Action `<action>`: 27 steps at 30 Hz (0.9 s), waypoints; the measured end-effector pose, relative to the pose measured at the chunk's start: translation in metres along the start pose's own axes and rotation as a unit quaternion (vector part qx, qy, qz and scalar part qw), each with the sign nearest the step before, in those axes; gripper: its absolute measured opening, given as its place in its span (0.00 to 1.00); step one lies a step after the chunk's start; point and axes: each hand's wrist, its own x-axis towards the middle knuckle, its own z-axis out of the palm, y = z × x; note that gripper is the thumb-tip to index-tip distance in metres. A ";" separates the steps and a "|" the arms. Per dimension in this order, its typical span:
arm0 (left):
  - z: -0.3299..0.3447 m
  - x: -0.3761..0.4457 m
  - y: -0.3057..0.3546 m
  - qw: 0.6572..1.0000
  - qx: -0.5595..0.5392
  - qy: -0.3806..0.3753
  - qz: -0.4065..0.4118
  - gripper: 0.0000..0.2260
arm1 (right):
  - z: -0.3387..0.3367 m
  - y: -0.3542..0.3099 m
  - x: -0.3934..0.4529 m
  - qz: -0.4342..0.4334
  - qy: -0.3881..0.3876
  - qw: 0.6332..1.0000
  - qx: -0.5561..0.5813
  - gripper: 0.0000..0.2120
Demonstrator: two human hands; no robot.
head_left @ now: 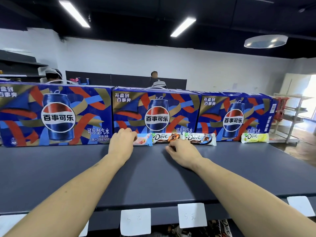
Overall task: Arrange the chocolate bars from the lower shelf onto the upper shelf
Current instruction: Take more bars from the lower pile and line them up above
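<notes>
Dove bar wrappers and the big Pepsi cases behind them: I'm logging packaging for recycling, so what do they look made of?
Dove bar wrappers: seemingly thin glossy plastic film, judging by the sheen and crimped ends. Pepsi cases: likely printed cardboard with a satin finish, given their flat faces and folded edges. Neither is certain from looks alone.

you see a pink bar [142,140], brown-orange bar [165,138], yellow-green bar [254,138], dark grey shelf [153,177], blue cartons [56,115] with red-gold ribbons

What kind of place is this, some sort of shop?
Most likely a small shop or a mock one: Pepsi cartons line a dark shelf, Dove chocolate bars lean against them, and handwritten price tags hang along its front edge.
</notes>
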 end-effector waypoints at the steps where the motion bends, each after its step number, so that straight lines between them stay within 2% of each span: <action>1: 0.000 0.001 0.001 1.000 0.002 0.002 -0.002 0.12 | 0.000 0.000 0.000 0.000 -0.001 1.000 -0.001 0.16; 14: -0.012 -0.005 0.018 1.000 0.001 -0.014 0.011 0.10 | -0.004 -0.002 -0.019 0.013 -0.002 1.000 -0.021 0.14; 20: -0.034 -0.036 0.054 0.997 -0.023 -0.072 0.012 0.14 | -0.009 0.001 -0.045 0.024 -0.032 0.999 -0.033 0.19; 27: -0.069 -0.077 0.098 0.996 -0.021 -0.091 0.015 0.19 | -0.028 0.008 -0.094 0.005 -0.035 0.999 -0.026 0.28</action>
